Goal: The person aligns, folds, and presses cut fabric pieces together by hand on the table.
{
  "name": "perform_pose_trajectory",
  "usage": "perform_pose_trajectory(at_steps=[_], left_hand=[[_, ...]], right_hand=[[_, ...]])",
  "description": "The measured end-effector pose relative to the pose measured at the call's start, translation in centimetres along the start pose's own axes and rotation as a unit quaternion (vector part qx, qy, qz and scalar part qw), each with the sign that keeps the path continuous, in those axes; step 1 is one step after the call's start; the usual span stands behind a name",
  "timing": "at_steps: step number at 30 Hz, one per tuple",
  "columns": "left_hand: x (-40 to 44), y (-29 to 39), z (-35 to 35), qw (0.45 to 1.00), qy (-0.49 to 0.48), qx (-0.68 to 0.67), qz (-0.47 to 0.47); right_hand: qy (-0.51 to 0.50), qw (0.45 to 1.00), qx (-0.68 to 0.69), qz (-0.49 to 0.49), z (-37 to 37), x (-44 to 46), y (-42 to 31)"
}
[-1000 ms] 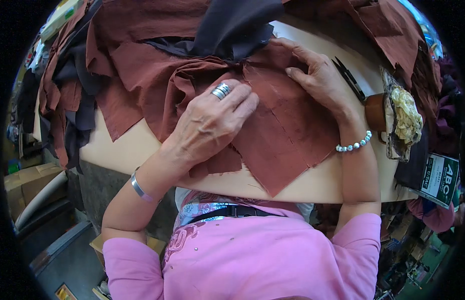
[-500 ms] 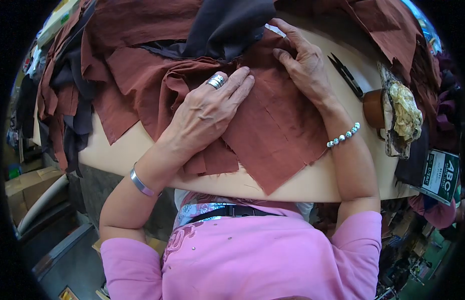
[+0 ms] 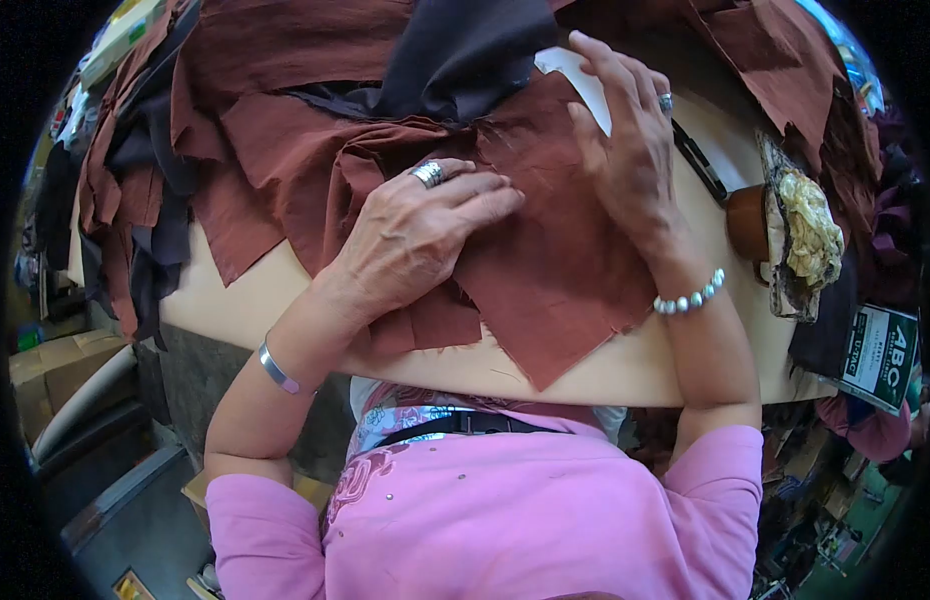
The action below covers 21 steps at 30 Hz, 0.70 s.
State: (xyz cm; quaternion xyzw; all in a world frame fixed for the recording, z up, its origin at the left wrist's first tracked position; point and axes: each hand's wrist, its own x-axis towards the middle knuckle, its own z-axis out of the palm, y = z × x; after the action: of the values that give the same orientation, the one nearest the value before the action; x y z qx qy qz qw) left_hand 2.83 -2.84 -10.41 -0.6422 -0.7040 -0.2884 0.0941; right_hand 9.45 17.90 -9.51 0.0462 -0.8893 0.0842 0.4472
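Observation:
My left hand (image 3: 420, 228), with rings on it, rests palm down on a piece of reddish-brown cloth (image 3: 555, 310). Its fingers are slightly bent and lie on the fabric. My right hand (image 3: 630, 145) is open at the cloth's right edge, thumb apart from the raised fingers. Between thumb and fingers shows a white, pointed piece (image 3: 583, 85); I cannot tell what it is, and the hand does not grip it. Folds of brown cloth bunch up left of my left hand. A dark grey cloth (image 3: 465, 55) lies across the top of it.
A black pen-like tool (image 3: 697, 160) lies on the beige table (image 3: 465, 372) right of my right hand. Beyond it are a brown cup (image 3: 748, 222) and a crumpled yellowish lump (image 3: 811, 225) on a worn board. More cloth (image 3: 150, 160) hangs over the left edge. A green ABC box (image 3: 878, 355) is at lower right.
My right hand has lifted off the cloth and turned, its fingers spreading, and more of the white piece shows. My left hand has slid slightly downward and its fingers bend a little more.

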Motion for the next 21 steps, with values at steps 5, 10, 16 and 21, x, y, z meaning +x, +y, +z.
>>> perform_pose_trajectory(at_steps=[5, 10, 16, 21], left_hand=[[0.0, -0.8, 0.4, 0.990, 0.061, 0.030, -0.120], [1.2, -2.3, 0.4, 0.988, 0.068, 0.073, -0.115], [1.8, -3.5, 0.0, 0.980, 0.003, 0.141, -0.140], [1.7, -2.7, -0.1, 0.975, 0.005, 0.153, -0.163]], right_hand=[[-0.181, 0.920, 0.314, 0.150, 0.1, -3.0, -3.3], [-0.192, 0.941, 0.265, 0.089, 0.4, -3.2, -3.1], [-0.223, 0.958, 0.179, -0.018, 0.6, -3.3, -3.2], [-0.256, 0.959, 0.084, -0.088, 0.3, -3.4, -3.4]])
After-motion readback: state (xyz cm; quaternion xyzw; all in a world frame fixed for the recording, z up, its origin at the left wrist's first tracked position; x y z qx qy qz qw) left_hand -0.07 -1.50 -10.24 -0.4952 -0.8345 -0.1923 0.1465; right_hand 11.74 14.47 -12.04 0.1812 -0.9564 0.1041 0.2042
